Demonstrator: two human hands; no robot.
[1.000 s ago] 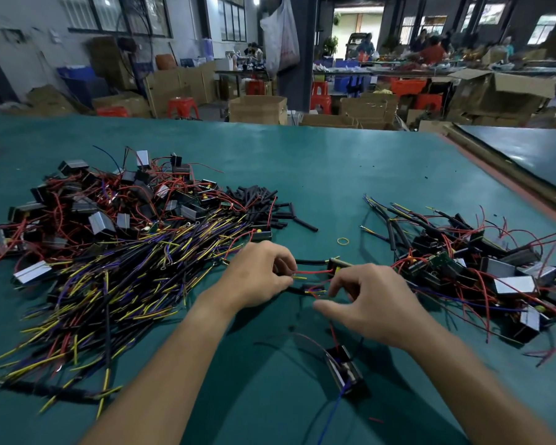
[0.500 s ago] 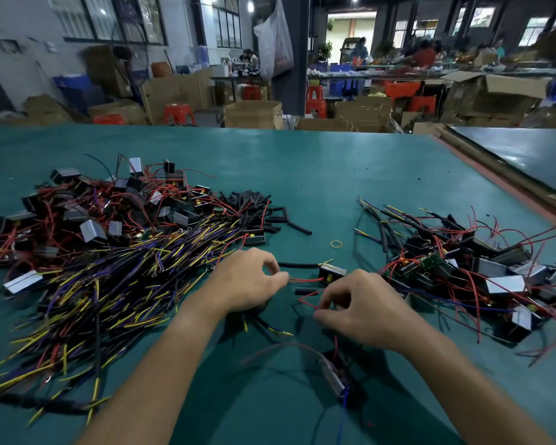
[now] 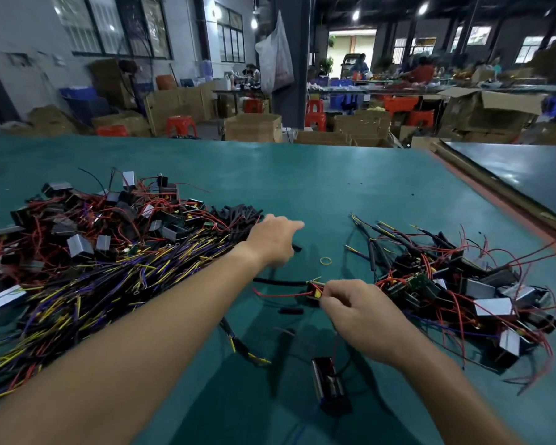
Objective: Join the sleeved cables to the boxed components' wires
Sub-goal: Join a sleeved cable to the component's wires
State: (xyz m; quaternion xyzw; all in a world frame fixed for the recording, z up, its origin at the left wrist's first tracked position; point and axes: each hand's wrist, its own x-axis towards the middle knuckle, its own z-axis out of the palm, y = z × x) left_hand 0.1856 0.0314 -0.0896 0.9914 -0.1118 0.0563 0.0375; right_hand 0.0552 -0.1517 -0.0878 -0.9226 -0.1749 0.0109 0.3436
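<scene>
My left hand (image 3: 275,240) reaches forward over the green table (image 3: 334,187), index finger stretched out, right beside a heap of short black sleeves (image 3: 238,216); whether it holds one is hidden. My right hand (image 3: 358,311) pinches a small boxed component (image 3: 313,290) with red wires and a black sleeved cable (image 3: 280,282) running left from it. Another black boxed component (image 3: 329,385) lies near me between my arms. A loose sleeved cable with yellow tips (image 3: 241,345) lies beside it.
A big pile of boxed components and yellow, purple and red wires (image 3: 87,252) fills the left. A smaller pile of joined components (image 3: 463,284) lies at the right. A yellow rubber band (image 3: 325,260) sits mid-table. Cardboard boxes and stools stand beyond the far edge.
My left hand has let go of the wires in front of me and moved forward to the black sleeves. My right hand stays on the component.
</scene>
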